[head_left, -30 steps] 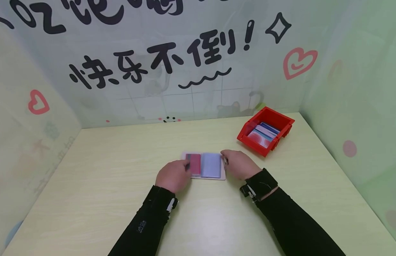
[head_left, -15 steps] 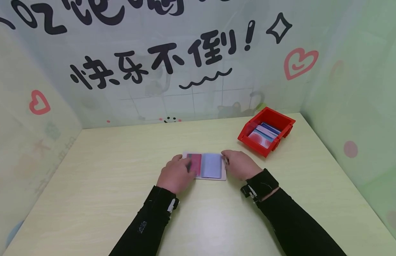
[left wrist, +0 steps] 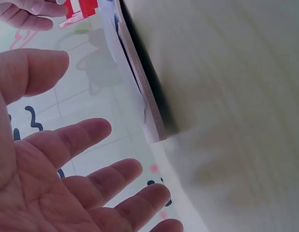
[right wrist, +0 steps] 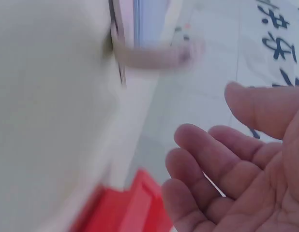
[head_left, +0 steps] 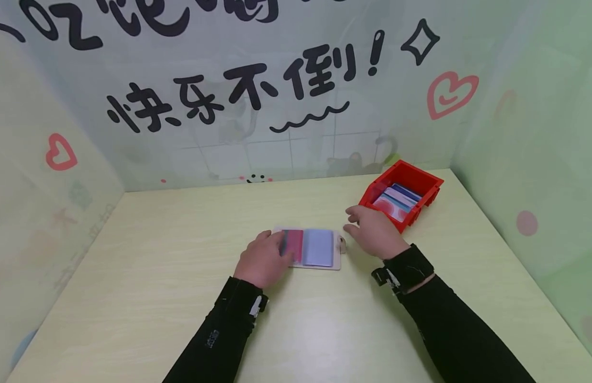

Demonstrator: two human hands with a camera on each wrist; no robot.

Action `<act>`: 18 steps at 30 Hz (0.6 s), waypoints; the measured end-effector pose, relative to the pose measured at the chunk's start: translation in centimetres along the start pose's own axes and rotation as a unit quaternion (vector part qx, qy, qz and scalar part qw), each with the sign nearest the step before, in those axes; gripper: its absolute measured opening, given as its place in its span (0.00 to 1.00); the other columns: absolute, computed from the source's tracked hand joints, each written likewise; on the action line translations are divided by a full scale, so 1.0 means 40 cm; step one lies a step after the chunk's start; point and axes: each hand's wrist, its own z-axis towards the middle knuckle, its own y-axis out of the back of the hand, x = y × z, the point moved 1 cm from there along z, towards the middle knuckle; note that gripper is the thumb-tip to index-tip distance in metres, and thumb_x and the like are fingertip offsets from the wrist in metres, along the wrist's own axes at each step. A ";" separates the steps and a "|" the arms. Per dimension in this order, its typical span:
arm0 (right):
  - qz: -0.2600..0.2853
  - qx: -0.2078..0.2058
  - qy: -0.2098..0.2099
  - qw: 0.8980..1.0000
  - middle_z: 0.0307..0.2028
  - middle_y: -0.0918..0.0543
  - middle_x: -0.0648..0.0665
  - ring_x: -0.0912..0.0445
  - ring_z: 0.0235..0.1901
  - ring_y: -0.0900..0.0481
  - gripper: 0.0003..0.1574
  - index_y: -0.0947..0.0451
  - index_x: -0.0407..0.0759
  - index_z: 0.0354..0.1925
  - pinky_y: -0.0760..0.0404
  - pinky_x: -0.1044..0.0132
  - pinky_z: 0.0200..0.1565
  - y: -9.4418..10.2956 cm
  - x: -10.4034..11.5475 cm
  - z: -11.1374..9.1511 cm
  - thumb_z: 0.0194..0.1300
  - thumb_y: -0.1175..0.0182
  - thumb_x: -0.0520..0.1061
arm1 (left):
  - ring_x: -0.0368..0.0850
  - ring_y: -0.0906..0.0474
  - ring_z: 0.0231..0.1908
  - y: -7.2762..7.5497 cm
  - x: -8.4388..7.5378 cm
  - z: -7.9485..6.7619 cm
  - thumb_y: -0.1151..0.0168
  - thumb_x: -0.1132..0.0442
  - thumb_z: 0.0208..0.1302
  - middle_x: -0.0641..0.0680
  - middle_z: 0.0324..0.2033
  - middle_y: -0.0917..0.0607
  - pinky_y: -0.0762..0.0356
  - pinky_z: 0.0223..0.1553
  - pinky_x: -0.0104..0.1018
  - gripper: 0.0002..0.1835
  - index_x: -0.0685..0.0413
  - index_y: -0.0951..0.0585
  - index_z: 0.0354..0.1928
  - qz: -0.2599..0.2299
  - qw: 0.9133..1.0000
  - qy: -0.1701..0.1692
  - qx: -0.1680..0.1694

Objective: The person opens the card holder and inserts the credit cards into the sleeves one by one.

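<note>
A small card holder (head_left: 318, 249) lies open on the table in the head view, with clear sleeves and a pink card (head_left: 295, 244) in its left side. Its closing strap (head_left: 342, 245) sticks up at the right edge and shows as a curved band (right wrist: 152, 57) in the right wrist view. My left hand (head_left: 261, 260) is over the holder's left end, covering part of it; its fingers (left wrist: 94, 133) are spread in the left wrist view. My right hand (head_left: 376, 231) is apart from the holder, fingers loosely bent and holding nothing, near the front of a red bin (head_left: 428, 183).
Several cards (head_left: 397, 201) lie inside the red bin at the back right. The pale wooden table (head_left: 181, 239) is bounded by a printed back wall (head_left: 205, 159) and side walls.
My right hand has let go of the holder's strap edge and moved right and back toward the red bin. My left hand's fingers have loosened and spread over the holder's left end.
</note>
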 end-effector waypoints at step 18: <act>-0.127 -0.027 -0.054 0.990 0.52 0.15 0.32 0.38 0.49 0.22 0.33 0.23 0.32 0.63 0.15 0.42 0.57 0.167 -0.136 0.100 0.62 0.27 0.40 | 0.67 0.38 0.78 -0.005 0.006 -0.001 0.41 0.47 0.74 0.66 0.75 0.29 0.34 0.75 0.63 0.34 0.57 0.27 0.75 -0.013 1.000 -0.005 0.005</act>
